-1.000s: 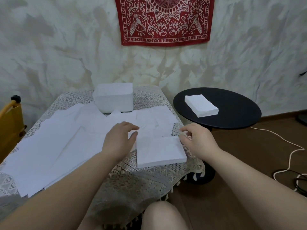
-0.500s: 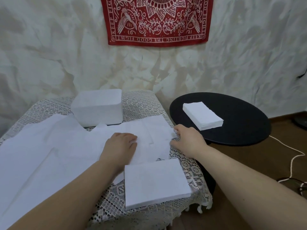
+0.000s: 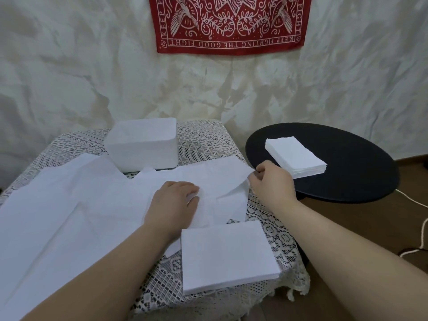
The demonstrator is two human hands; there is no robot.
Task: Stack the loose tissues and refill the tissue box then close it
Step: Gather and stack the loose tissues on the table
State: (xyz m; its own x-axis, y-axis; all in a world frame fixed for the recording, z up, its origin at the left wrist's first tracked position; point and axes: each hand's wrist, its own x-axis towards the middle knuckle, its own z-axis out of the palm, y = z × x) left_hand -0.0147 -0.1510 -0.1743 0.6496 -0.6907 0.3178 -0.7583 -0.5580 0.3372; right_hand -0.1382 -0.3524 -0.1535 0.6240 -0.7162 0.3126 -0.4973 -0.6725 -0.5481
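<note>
A: Since a moment ago the right hand [image 3: 273,184] has lifted the right corner of a loose tissue [image 3: 222,179] off the counter [image 3: 203,133]; before, it lay flat at that edge.

B: And the fingers now?

A: The right fingers [image 3: 260,170] are curled, pinching that raised corner. The left hand [image 3: 173,202] lies flat, fingers straight, pressing the sheet down just beside it.

B: So how should the lift go?

A: I'd judge: keep the left palm pinning the sheets beneath, peel only 1 sheet, then lay it square on the neat stack [image 3: 227,253] at the counter's near right corner, matching edges.

B: Where's the box?

A: The white tissue box [image 3: 142,144] stands at the far edge, well apart from both hands. More loose tissues [image 3: 58,212] spread toward the left edge. A 2nd stack [image 3: 296,158] sits on the black round table [image 3: 347,172] beyond the right edge.

B: Risk?

A: Thin paper may tear or drag neighbours along.
</note>
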